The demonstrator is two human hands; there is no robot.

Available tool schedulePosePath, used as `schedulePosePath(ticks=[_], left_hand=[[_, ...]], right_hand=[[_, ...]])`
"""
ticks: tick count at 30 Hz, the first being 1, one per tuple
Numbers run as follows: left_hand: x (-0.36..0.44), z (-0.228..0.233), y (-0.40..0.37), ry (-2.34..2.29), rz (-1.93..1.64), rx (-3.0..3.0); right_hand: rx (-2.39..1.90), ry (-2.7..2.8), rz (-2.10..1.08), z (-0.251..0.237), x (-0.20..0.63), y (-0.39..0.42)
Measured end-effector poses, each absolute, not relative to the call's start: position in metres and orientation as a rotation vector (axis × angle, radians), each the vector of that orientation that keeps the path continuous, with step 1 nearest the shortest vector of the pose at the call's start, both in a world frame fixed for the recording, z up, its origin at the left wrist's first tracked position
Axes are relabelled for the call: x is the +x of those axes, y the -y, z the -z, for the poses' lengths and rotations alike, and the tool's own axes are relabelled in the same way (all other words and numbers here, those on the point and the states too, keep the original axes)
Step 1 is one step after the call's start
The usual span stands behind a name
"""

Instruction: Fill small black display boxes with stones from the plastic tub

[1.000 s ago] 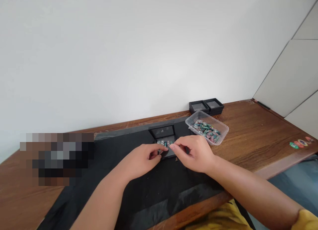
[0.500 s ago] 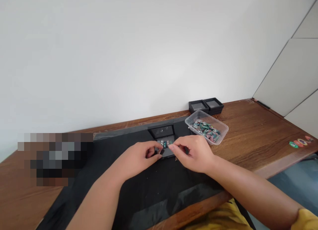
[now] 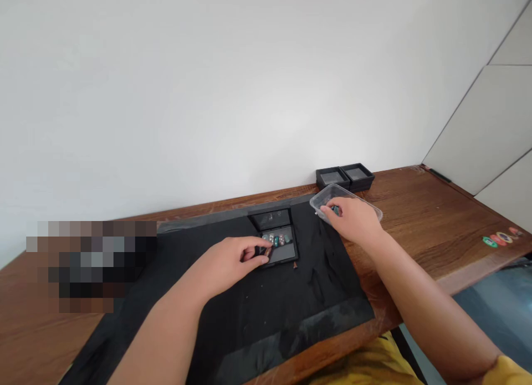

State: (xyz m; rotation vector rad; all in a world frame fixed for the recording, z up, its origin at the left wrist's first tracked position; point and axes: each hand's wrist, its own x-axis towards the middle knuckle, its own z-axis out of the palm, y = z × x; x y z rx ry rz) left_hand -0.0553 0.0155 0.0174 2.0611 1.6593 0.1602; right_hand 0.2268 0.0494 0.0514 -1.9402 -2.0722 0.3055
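A black case (image 3: pixel 283 255) lies with its lid (image 3: pixel 272 219) raised. Across its grey inner face runs a row of small glossy press-on nails (image 3: pixel 276 241) in green, silvery and pink tones. My left hand (image 3: pixel 235 263) is at the case's left side, thumb and forefinger curled round that edge and covering part of it. Over a clear plastic tub (image 3: pixel 318 199), my right hand (image 3: pixel 353 221) dips in with thumb and forefinger drawn together. More nails show through the gap under the fingers; whether one is pinched is hidden.
Black trays (image 3: pixel 358 176) stand stacked by the wall behind the tub. A black mat (image 3: pixel 291 307) covers the middle of the wooden table (image 3: pixel 415 224). A small brown scrap (image 3: pixel 295 266) lies in front of the case. Round stickers (image 3: pixel 501 239) are at right; the far left is blurred.
My right hand has moved from the case to the tub on the right, uncovering the right end of the nail row. My left hand has stayed at the case.
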Motion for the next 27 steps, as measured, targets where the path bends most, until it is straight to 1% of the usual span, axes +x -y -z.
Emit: schedulePosePath(ticks=[3, 14, 23, 27], left_hand=[[-0.055, -0.016, -0.015, -1.662, -0.166, 2.062], [-0.051, -0.021, -0.013, -1.701, -0.144, 2.048], [-0.052, -0.019, -0.014, -1.71, -0.164, 2.053], [-0.056, -0.018, -0.014, -1.729, -0.202, 2.059]], right_hand=[[-2.037, 2.081, -0.323, -0.05, 0.236, -0.056], [-2.187, 2.143, -0.37, -0.041, 0.246, -0.066], [-2.16, 2.155, -0.376, -0.041, 0.244, -0.066], [-2.114, 2.076, -0.358, -0.045, 0.245, -0.064]])
